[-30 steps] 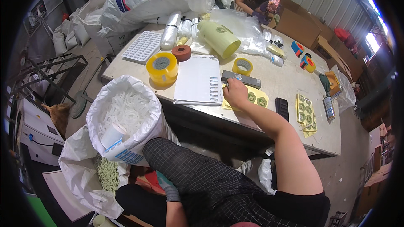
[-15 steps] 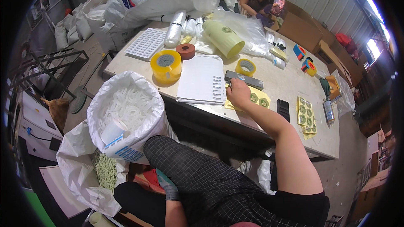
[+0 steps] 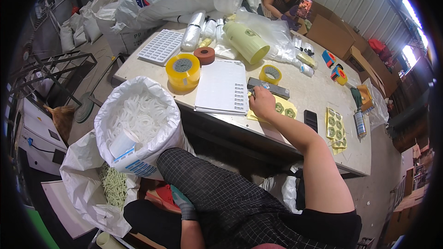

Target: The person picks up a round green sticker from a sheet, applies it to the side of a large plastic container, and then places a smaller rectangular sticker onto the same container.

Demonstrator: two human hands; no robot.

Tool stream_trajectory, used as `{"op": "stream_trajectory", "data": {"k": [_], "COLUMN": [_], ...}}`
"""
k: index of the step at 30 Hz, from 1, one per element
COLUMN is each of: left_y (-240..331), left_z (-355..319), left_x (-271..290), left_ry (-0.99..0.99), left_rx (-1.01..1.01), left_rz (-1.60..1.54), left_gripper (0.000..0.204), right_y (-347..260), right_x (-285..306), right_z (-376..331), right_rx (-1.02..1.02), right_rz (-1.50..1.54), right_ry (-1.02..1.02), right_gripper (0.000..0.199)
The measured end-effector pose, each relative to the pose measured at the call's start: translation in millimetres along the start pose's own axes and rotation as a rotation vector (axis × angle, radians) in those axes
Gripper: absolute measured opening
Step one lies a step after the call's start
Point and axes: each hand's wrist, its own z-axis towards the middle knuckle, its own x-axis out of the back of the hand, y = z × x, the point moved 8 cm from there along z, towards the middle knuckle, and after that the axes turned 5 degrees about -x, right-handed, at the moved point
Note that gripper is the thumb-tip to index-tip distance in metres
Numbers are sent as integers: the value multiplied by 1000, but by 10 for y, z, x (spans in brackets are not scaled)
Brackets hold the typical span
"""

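Note:
My bare right hand rests on the table, fingers curled and pressed together beside the near left end of a long dark grey box. Whatever its fingertips pinch, if anything, is too small to make out. Under and beside that hand lie yellow sticker sheets with round green stickers. A stack of white label sheets is just left of it. Down by my thigh is my left hand, in a teal and grey glove; its fingers are mostly hidden against the leg.
Rolls of yellow tape, a pale green cup-like container, a black phone and a spray can stand or lie on the table. A white sack of translucent rings is at the left. Across the table, a person holds a phone.

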Motion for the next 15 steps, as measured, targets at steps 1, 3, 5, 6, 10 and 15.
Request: {"op": "stream_trajectory", "data": {"k": [1,3,5,6,10,15], "left_y": [-110,-363,-256,-309,-297,27], "left_z": [-23,299,877,881,-80,89], "left_x": [-70,365,1182,1301,-298,139], "left_ry": [-44,-40,21,24,-102,24], "left_rx": [36,-94,-477,-425,144,-58], "left_rz": [10,7,-3,-71,-205,-108], "left_gripper": [56,56,56,56,58,61], "right_y": [131,-14,-745,-671,449,-143], "right_x": [11,-70,-86,-112,45,10], "right_z": [-34,-15,233,186,-139,26], "right_rx": [-7,-3,82,72,-46,24], "right_rz": [-16,13,190,168,-61,28], "right_ry": [3,24,81,1,54,38], "right_gripper": [22,22,22,22,23,23]}}
